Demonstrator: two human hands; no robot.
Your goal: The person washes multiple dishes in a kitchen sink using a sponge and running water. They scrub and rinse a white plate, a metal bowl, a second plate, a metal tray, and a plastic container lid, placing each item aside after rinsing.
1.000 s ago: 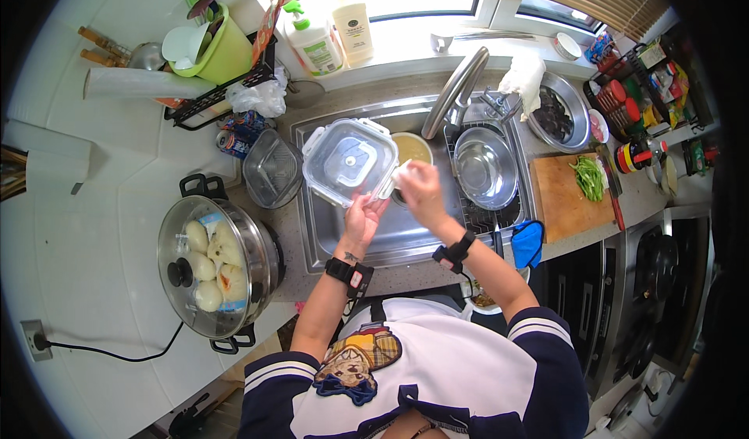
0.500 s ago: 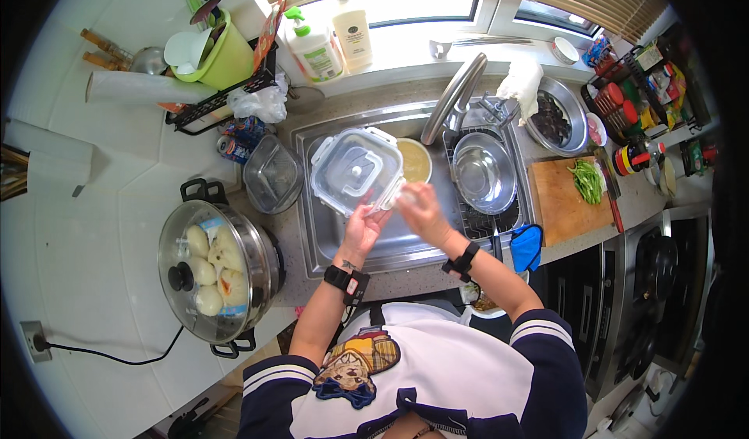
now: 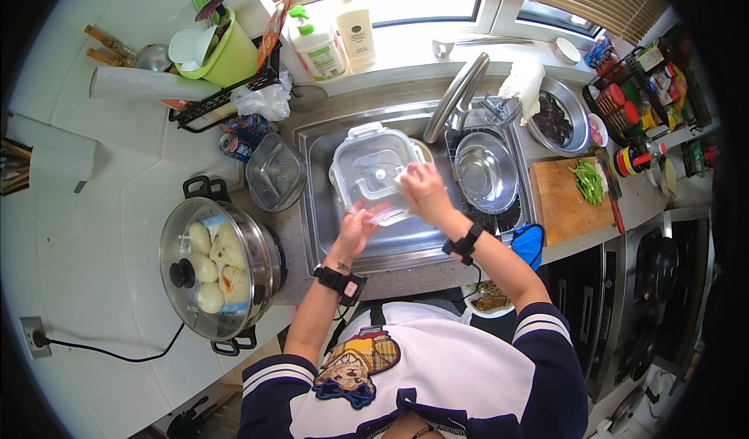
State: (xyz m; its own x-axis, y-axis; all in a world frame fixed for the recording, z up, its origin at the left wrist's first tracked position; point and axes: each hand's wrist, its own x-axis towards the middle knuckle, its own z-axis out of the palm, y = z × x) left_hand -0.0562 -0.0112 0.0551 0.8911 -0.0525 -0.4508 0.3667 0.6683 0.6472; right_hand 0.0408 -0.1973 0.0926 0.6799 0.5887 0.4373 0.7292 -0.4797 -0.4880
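Clear lid held over the sink

At frame centre, the left hand (image 3: 355,232) grips the lower edge of the clear container lid (image 3: 373,172) from below; the right hand (image 3: 422,192) presses on its right side. The lid is tilted above the sink (image 3: 318,205).

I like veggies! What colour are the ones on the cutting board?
Green vegetables, head view.

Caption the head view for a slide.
Both hands, left hand and right hand, hold a clear lid over the sink.
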